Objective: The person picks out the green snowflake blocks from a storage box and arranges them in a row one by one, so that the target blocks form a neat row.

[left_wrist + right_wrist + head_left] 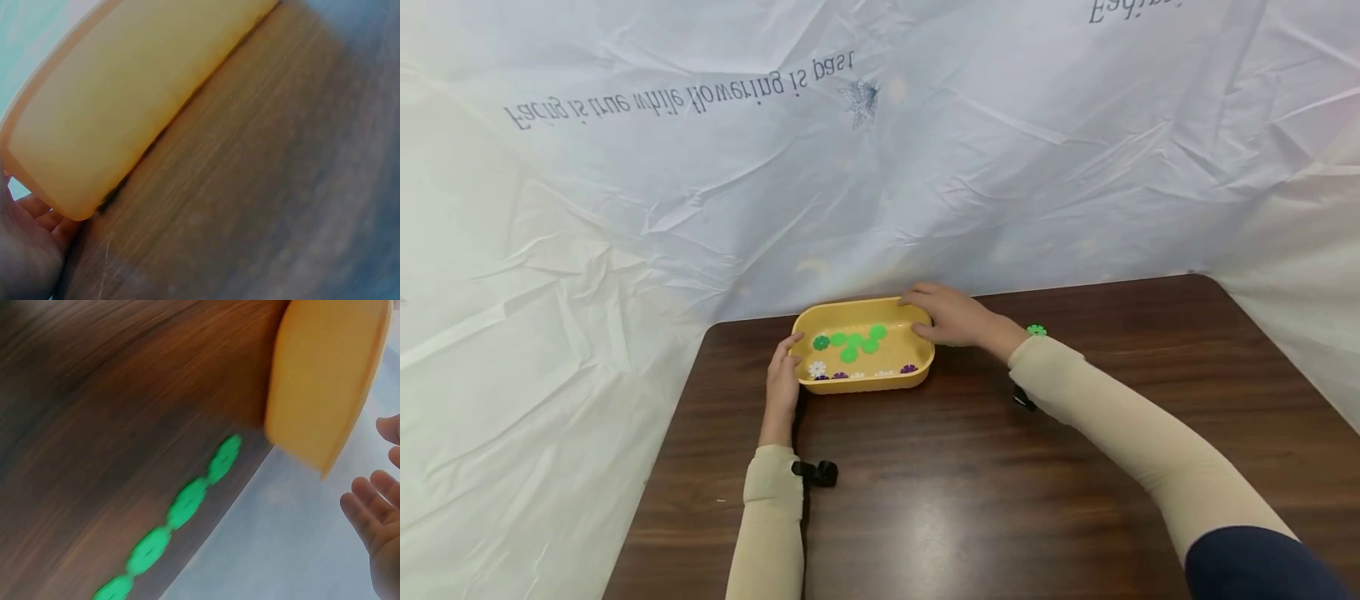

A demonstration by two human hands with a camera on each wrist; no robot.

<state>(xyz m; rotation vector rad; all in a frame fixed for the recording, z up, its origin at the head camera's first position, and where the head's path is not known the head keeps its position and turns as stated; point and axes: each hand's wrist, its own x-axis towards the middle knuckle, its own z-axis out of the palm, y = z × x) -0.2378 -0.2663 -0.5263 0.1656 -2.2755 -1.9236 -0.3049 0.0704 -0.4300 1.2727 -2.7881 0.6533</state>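
Note:
A yellow plastic tray (891, 385) stands at the back of the table. Inside lie several light green flower-shaped plastic discs (849, 355), a darker green disc (822, 342), a white disc (817, 368) and purple discs (909, 368) along the near wall. My left hand (782, 379) holds the tray's left end, fingertips over the rim; in the left wrist view its fingers reach round the corner. Over the right end, my right hand (958, 317) has thumb and fingers apart, loosely extended; the right wrist view shows it (381, 519) beyond the tray's rim, nothing gripped.
Right of the tray lies a row of joined green flower discs (150, 550), mostly hidden behind the right forearm in the head view. The dark wooden table (940, 475) meets a white printed cloth (1000, 167) at its back edge.

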